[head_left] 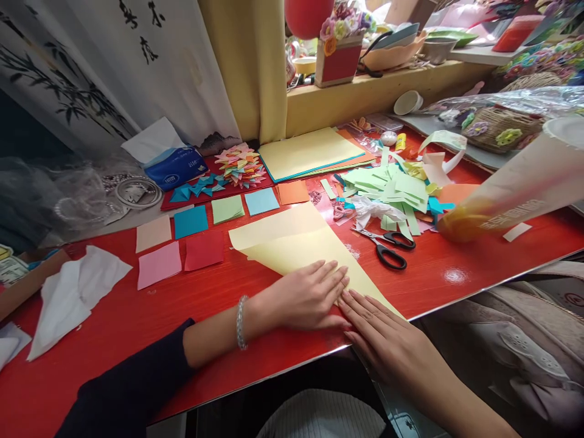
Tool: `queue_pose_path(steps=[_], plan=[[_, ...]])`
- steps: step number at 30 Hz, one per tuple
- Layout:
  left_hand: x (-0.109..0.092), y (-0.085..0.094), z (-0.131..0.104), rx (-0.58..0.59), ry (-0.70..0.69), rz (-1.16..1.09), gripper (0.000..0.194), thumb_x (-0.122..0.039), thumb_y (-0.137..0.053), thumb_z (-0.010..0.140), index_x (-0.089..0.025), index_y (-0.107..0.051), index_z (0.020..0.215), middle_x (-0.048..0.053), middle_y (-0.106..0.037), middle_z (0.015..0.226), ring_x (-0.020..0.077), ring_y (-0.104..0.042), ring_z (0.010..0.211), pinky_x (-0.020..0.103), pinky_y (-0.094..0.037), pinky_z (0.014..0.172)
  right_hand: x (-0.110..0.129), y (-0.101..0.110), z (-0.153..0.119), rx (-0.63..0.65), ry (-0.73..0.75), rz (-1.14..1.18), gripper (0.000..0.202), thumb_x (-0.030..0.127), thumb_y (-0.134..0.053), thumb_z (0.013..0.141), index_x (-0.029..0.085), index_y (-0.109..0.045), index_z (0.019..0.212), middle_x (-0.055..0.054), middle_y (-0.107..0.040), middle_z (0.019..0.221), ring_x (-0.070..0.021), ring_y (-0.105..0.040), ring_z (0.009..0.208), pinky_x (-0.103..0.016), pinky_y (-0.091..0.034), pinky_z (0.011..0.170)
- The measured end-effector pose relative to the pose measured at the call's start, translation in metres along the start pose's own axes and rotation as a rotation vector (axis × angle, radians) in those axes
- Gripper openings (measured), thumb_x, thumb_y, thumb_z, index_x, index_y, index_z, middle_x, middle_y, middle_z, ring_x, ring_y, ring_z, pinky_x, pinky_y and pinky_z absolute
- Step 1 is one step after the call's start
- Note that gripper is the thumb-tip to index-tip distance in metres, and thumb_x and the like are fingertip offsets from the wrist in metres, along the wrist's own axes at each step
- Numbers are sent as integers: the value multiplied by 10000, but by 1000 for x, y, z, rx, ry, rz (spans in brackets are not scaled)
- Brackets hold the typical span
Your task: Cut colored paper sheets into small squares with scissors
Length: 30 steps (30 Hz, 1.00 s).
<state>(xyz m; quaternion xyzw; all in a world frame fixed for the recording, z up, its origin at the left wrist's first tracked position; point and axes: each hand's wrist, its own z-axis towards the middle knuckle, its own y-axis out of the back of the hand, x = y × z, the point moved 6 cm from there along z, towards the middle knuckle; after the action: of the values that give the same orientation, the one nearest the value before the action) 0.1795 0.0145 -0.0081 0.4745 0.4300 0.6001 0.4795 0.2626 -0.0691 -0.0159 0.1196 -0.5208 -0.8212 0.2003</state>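
A pale yellow paper sheet, folded over at an angle, lies on the red table and reaches its front edge. My left hand rests flat on the folded part, fingers stretched toward the right. Touching it at the fingertips, my right hand also presses flat on the paper near the table edge. Neither hand is closed around anything. Black-handled scissors lie right of the sheet. Beyond its left side are small square paper stacks, among them red, pink and green.
Green paper scraps are heaped at the back right, beside a tilted translucent cup. Large coloured sheets, folded paper pieces and a blue tissue pack stand along the back. Crumpled white tissue lies left.
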Motion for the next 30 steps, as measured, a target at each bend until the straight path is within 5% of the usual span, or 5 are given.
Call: queue_pose_path(steps=[7,12,17,25,30], plan=[[-42,17,-11,-87,131,214,571,-406,-310,939,55,-579,1141,222,-602,1178,313,-523,1166,401,-374,1020,0,0,-1,23,12,-12,401,314,-391,944,58,-541,1215,-113,-543,1290,-215,-520,1186,-378,-447,973],[-57,23,-21,-130,186,151,553,-403,-333,929,41,-577,1151,196,-607,1185,299,-522,1171,388,-391,1022,2,-3,-4,15,18,-20,444,356,-381,942,33,-532,1206,-140,-538,1292,-220,-514,1192,-376,-435,973],[-43,17,-37,-122,259,84,543,-425,-365,909,6,-575,1164,185,-589,1219,277,-515,1186,377,-381,1044,1,-6,-7,36,17,-39,463,394,-415,925,47,-515,1215,-137,-509,1322,-225,-491,1215,-393,-408,996],[10,23,-88,12,455,332,520,-404,-413,892,39,-643,1039,224,-666,1047,288,-632,1012,392,-503,916,-5,-7,-9,92,102,-39,441,324,-431,926,40,-472,1261,-136,-484,1347,-234,-463,1239,-409,-380,1012],[22,24,-105,45,491,402,505,-387,-431,886,46,-655,1017,240,-667,1030,291,-641,993,387,-511,904,-4,-7,-14,81,89,-39,446,295,-468,915,63,-444,1296,-113,-474,1360,-226,-439,1260,-427,-297,1082]])
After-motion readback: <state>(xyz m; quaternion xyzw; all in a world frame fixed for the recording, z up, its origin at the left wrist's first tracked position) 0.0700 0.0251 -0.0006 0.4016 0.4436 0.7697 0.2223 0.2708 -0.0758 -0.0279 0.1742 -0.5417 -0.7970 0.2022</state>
